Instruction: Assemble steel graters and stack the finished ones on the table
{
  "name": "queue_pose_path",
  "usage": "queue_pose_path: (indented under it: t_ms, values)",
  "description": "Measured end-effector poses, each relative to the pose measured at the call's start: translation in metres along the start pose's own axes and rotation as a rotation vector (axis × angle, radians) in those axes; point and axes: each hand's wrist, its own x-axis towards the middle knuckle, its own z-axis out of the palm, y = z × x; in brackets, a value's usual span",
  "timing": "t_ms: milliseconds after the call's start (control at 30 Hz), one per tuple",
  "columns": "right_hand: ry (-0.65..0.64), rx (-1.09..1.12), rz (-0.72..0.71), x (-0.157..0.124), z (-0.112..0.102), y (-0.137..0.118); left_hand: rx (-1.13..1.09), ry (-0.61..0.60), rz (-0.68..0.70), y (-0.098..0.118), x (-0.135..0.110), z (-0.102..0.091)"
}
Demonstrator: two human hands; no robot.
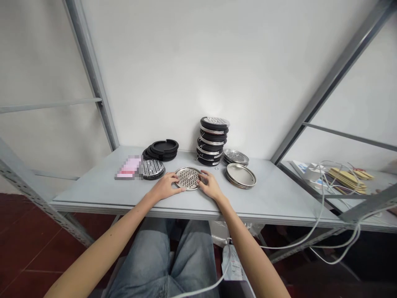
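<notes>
A round metal plate (189, 179) with a raised rim and a studded or perforated face lies on the table in front of me. My left hand (166, 186) grips its left edge, thumb at the near side and fingers along the rim. On the opposite edge, my right hand (210, 185) holds the rim with bent fingers. Left of the plate is a short stack of dark discs topped by a patterned metal one (153, 169). To the right, several shallow silver lids (241, 175) are piled, with patterned metal plates (236, 157) stacked behind them.
A tall stack of black and silver round pieces with wire clips (212, 140) stands at the back. Black rings (161, 149) are piled at back left, near a blurred pink item (129, 167). A small wire ring (216, 168) lies on the grey table (273, 203). White cables (313, 231) hang at right.
</notes>
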Motion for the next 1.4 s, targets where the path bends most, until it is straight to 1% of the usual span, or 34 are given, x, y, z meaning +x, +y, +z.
queue_pose_path:
  t_ms: [167,333,400,533,667,1000,1067,1167,1233,1300,1400]
  values:
    - [0.066,0.038,-0.018,-0.0033,-0.0038,-0.0053,-0.010,-0.043,0.001,0.0027,0.0010,-0.0026]
    - [0.077,0.016,0.009,-0.0053,-0.0046,-0.0095,-0.009,-0.056,0.001,0.0038,0.0009,-0.0035]
    - [0.057,-0.009,0.006,-0.0053,-0.0038,-0.0095,-0.013,-0.055,-0.001,0.0038,0.0008,-0.0037]
    - [-0.009,-0.086,-0.044,-0.0048,-0.0026,-0.0089,-0.031,-0.054,-0.013,0.0036,0.0003,-0.0045]
    - [-0.077,-0.122,-0.056,-0.0041,-0.0036,-0.0089,-0.027,-0.039,-0.035,0.0028,-0.0012,-0.0043]
    - [-0.142,-0.147,-0.033,-0.0022,-0.0013,-0.0074,0.037,0.021,-0.035,0.0069,-0.0026,-0.0045]
    - [-0.110,-0.130,0.004,-0.0024,0.0002,-0.0067,0.020,0.025,-0.024,0.0078,-0.0025,-0.0056]
    - [-0.016,-0.088,0.049,-0.0031,0.0018,-0.0049,0.004,0.023,0.009,0.0091,-0.0024,-0.0067]
    - [0.023,-0.070,0.064,-0.0035,0.0022,-0.0038,0.012,0.014,0.023,0.0097,-0.0021,-0.0068]
    - [0.025,-0.075,0.070,-0.0037,0.0024,-0.0032,0.028,0.007,0.028,0.0096,-0.0015,-0.0063]
    - [-0.008,-0.117,0.050,-0.0034,0.0031,-0.0031,0.050,-0.004,0.023,0.0082,-0.0006,-0.0049]
